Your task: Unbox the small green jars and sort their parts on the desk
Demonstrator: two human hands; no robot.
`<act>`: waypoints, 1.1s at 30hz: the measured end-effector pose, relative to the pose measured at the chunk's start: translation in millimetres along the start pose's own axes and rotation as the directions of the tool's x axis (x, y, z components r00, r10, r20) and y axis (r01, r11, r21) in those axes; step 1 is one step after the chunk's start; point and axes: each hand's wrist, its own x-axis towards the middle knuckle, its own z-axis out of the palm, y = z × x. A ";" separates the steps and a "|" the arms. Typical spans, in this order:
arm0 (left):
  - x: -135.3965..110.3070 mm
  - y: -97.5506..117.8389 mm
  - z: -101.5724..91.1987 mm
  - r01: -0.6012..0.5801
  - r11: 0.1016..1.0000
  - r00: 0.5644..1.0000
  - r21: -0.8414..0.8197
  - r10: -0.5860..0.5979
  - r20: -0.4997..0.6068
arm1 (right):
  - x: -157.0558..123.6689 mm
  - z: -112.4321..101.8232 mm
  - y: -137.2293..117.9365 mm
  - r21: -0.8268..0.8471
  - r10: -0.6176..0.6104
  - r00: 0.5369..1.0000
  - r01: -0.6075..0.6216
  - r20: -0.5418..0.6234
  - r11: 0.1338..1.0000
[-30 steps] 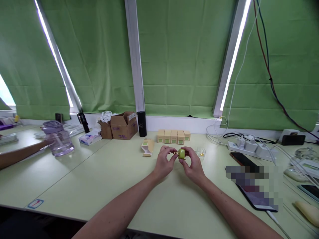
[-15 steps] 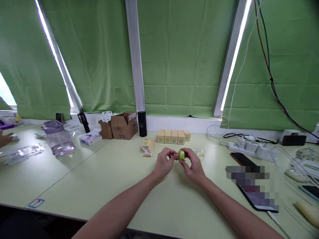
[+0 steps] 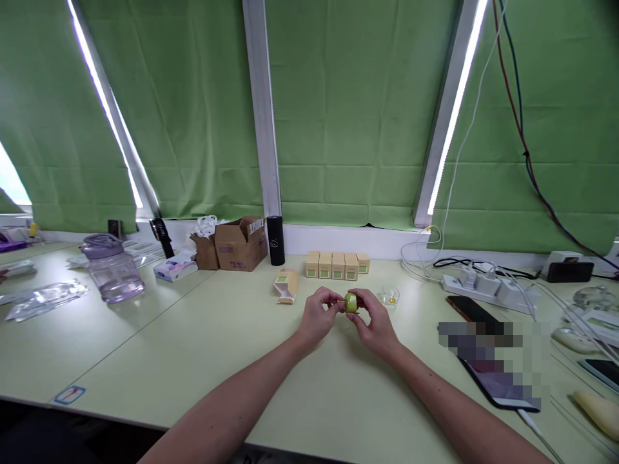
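A small round green jar (image 3: 351, 302) is held just above the pale green table (image 3: 193, 348), in the middle of the view. My left hand (image 3: 318, 317) pinches its left side with thumb and fingertips. My right hand (image 3: 374, 322) wraps its fingers round the jar's right side. Behind the hands an opened small carton (image 3: 286, 286) lies on its side. A row of several small beige boxes (image 3: 337, 265) stands near the window sill. A small clear dish (image 3: 389, 297) with something yellow in it sits just right of the hands.
Brown cardboard boxes (image 3: 235, 244) and a black cylinder (image 3: 275, 240) stand at the back. A purple water jug (image 3: 111, 269), a tissue pack (image 3: 175, 266) and clear plastic bags (image 3: 46, 298) lie left. A power strip (image 3: 486, 286) with cables and phones (image 3: 498, 381) lie right.
A co-worker's arm that reached to the purple jug at the left has drawn back out of view. My hands have kept hold of the green jar, shifting it only slightly.
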 end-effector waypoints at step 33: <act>0.6 -2.3 -1.4 -0.143 0.987 0.989 0.076 0.139 0.054 | 3.4 -2.4 -1.2 -0.151 -0.075 0.996 0.068 -0.044 0.986</act>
